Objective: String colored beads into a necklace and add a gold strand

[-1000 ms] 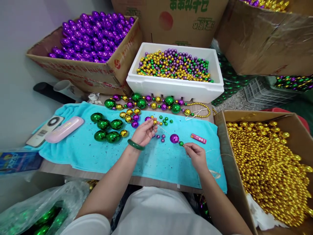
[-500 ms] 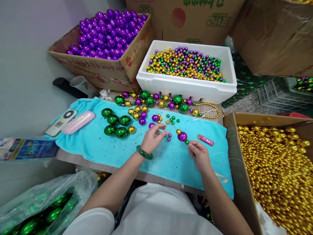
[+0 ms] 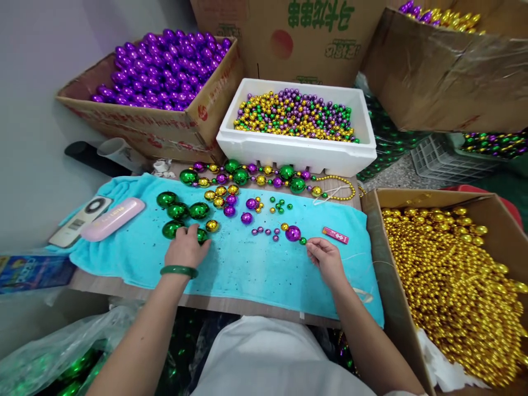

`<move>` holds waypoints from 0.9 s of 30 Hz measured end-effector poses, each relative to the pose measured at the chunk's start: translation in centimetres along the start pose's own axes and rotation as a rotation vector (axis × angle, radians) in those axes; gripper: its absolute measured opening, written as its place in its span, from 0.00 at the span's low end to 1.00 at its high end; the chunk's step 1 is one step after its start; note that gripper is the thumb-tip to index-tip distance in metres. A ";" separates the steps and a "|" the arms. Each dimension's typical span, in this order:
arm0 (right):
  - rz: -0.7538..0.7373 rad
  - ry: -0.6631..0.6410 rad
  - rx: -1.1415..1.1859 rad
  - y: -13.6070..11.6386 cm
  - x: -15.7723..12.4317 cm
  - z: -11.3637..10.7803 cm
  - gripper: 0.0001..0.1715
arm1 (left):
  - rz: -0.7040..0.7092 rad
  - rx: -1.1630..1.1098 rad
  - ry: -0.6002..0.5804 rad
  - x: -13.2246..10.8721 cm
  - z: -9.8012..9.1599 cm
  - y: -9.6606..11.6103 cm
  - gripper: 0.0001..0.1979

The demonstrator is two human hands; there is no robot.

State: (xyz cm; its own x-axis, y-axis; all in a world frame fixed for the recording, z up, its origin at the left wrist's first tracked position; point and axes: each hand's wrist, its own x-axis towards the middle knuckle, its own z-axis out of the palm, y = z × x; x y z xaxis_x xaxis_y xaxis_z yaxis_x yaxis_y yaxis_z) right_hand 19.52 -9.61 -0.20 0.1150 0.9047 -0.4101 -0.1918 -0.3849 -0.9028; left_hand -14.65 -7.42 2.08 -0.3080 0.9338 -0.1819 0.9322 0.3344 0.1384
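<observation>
My left hand [image 3: 187,248], with a green bangle on its wrist, reaches over the large green beads [image 3: 177,211] on the left of the blue towel. Its fingers and thumb close around a large green bead [image 3: 202,236], partly hidden by the hand. My right hand [image 3: 327,258] pinches a short bead string just past its small green bead; a shiny purple bead [image 3: 292,234] and a gold bead [image 3: 284,226] are also on it. Small purple beads [image 3: 268,232] lie between the hands. Beyond them are small green beads [image 3: 281,209] and larger gold beads [image 3: 221,191].
A finished-looking bead necklace [image 3: 260,180] lies along the towel's back edge. Behind stand a white foam box [image 3: 297,155] of mixed beads and a carton [image 3: 165,132] of purple ones. A carton [image 3: 379,242] with gold beads stands right. A pink case [image 3: 113,219] lies left.
My left hand has moved left from the small purple beads to the large green beads. My right hand still pinches the bead string. The camera view has shifted somewhat.
</observation>
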 end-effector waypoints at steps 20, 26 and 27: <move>-0.147 -0.156 -0.199 -0.3 -2.7 2.7 0.12 | -0.565 -2.139 -0.288 -1.0 -1.9 9.1 0.04; -0.163 -0.148 -0.223 0.3 -2.4 2.5 0.12 | -0.561 -2.188 -0.273 -1.0 -2.0 9.2 0.04; -0.161 -0.146 -0.225 0.3 -2.4 2.5 0.11 | -0.566 -2.198 -0.266 -1.1 -2.0 9.2 0.04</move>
State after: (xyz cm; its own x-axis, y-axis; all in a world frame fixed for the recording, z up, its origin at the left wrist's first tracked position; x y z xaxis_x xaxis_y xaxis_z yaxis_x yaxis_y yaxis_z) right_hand 16.79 -11.45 0.79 -0.0176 0.9678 -0.2510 0.0404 -0.2502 -0.9674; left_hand -6.09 -5.06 5.50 -0.1795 0.7562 -0.6293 -0.8337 0.2227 0.5054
